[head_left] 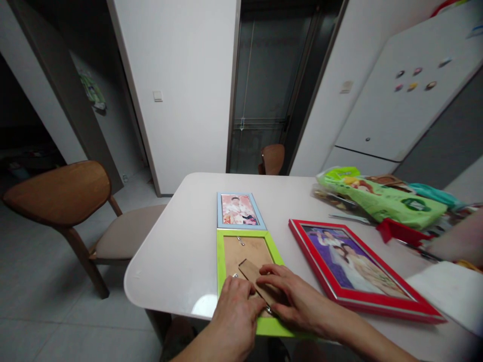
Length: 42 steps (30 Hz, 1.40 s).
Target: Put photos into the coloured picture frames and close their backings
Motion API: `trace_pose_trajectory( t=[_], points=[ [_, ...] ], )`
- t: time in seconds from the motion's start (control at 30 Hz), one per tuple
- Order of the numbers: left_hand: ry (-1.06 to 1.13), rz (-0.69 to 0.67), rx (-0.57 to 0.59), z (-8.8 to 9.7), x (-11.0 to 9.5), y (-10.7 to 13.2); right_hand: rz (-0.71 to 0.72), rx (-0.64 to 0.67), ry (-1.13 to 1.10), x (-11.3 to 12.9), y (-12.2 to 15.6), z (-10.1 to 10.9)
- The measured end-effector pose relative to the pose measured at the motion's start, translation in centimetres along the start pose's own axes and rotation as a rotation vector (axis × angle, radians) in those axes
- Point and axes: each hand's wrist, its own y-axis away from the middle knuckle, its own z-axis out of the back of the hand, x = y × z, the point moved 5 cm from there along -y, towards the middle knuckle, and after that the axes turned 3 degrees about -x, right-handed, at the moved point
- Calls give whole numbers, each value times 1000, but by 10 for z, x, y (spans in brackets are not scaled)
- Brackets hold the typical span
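Observation:
A photo frame with a lime-green border (221,259) lies face down at the table's near edge, its brown backing board (252,247) showing. Small metal fasteners sit on the backing. A brown stand leg (248,270) lies slantwise across it. My left hand (237,311) is closed, fingers curled and thumb pressed on the backing beside the leg. My right hand (292,296) bends over the leg, fingers on its upper part and thumb near its lower end. Beyond, touching the green frame, is a light-blue photo frame (219,211) with its picture up.
A red photo frame (313,256) lies picture up to the right. Behind it are a green plastic package (400,201), a red object (402,231) and white sheets (449,291). A wooden chair (60,196) stands left of the table (181,251); another chair (273,159) is beyond the far edge.

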Motion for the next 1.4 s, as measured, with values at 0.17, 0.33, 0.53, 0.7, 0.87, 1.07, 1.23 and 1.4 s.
trace_pose_trajectory(
  t=[0.17, 0.33, 0.53, 0.7, 0.87, 1.07, 1.23, 1.4],
  points=[
    [-29, -20, 30, -3, 1, -2, -5, -11, -25, -9, 4, -3],
    [-15, -34, -1, -2, 8, -1, 6, -1, -38, -2, 5, -6],
    [144, 3, -172, 9, 15, 10, 60, 17, 44, 13, 1, -9],
    [182, 118, -289, 6, 39, 18, 127, -88, 117, 19, -9, -21],
    [171, 162, -248, -2, 54, 18, 176, -54, 113, 23, -8, -24],
    [128, 219, -222, -4, 56, 18, 280, -13, 95, 28, 5, -21],
    [9, 391, -158, 2, 61, 15, 68, -283, -74, 5, 10, -6],
    [77, 361, -197, 9, 61, 10, -404, -658, -403, -43, 30, -2]
  ],
)
